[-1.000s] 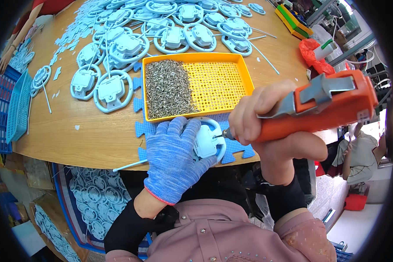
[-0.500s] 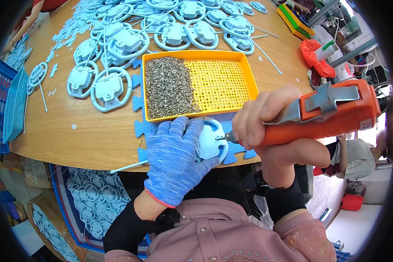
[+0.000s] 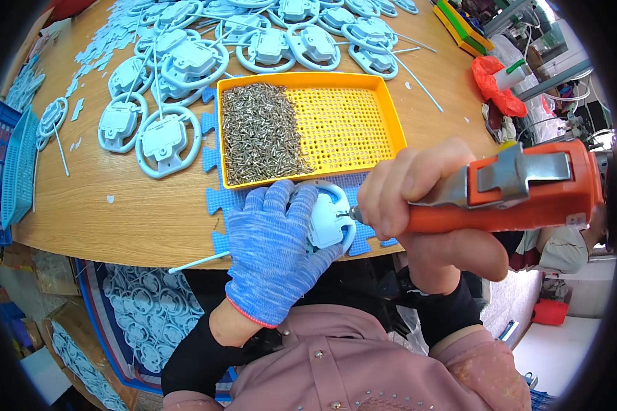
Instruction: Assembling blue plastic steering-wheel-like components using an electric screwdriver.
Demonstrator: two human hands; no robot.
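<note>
My left hand (image 3: 271, 253), in a blue knitted glove, grips a light-blue ring-shaped plastic part (image 3: 327, 225) with a raised block in its middle. The part rests on a blue foam mat (image 3: 214, 201) at the table's near edge, and a thin light-blue rod pokes out left of the glove. In my bare right hand (image 3: 418, 205) is an orange electric screwdriver (image 3: 500, 195) with a metal clip, held nearly level. Its bit meets the right side of the raised block. Whether a screw is under the tip is too small to tell.
Just beyond my hands stands a yellow perforated tray (image 3: 346, 123), its left half heaped with small screws (image 3: 260, 133). Many similar light-blue parts (image 3: 168, 140) lie across the far table. A teal basket (image 3: 22, 168) is at the left. Below the table edge a container holds more parts (image 3: 151, 308).
The screwdriver's rear end has dipped slightly, while its bit stays at the part. My left hand keeps its hold, and the whole view has shifted a little.
</note>
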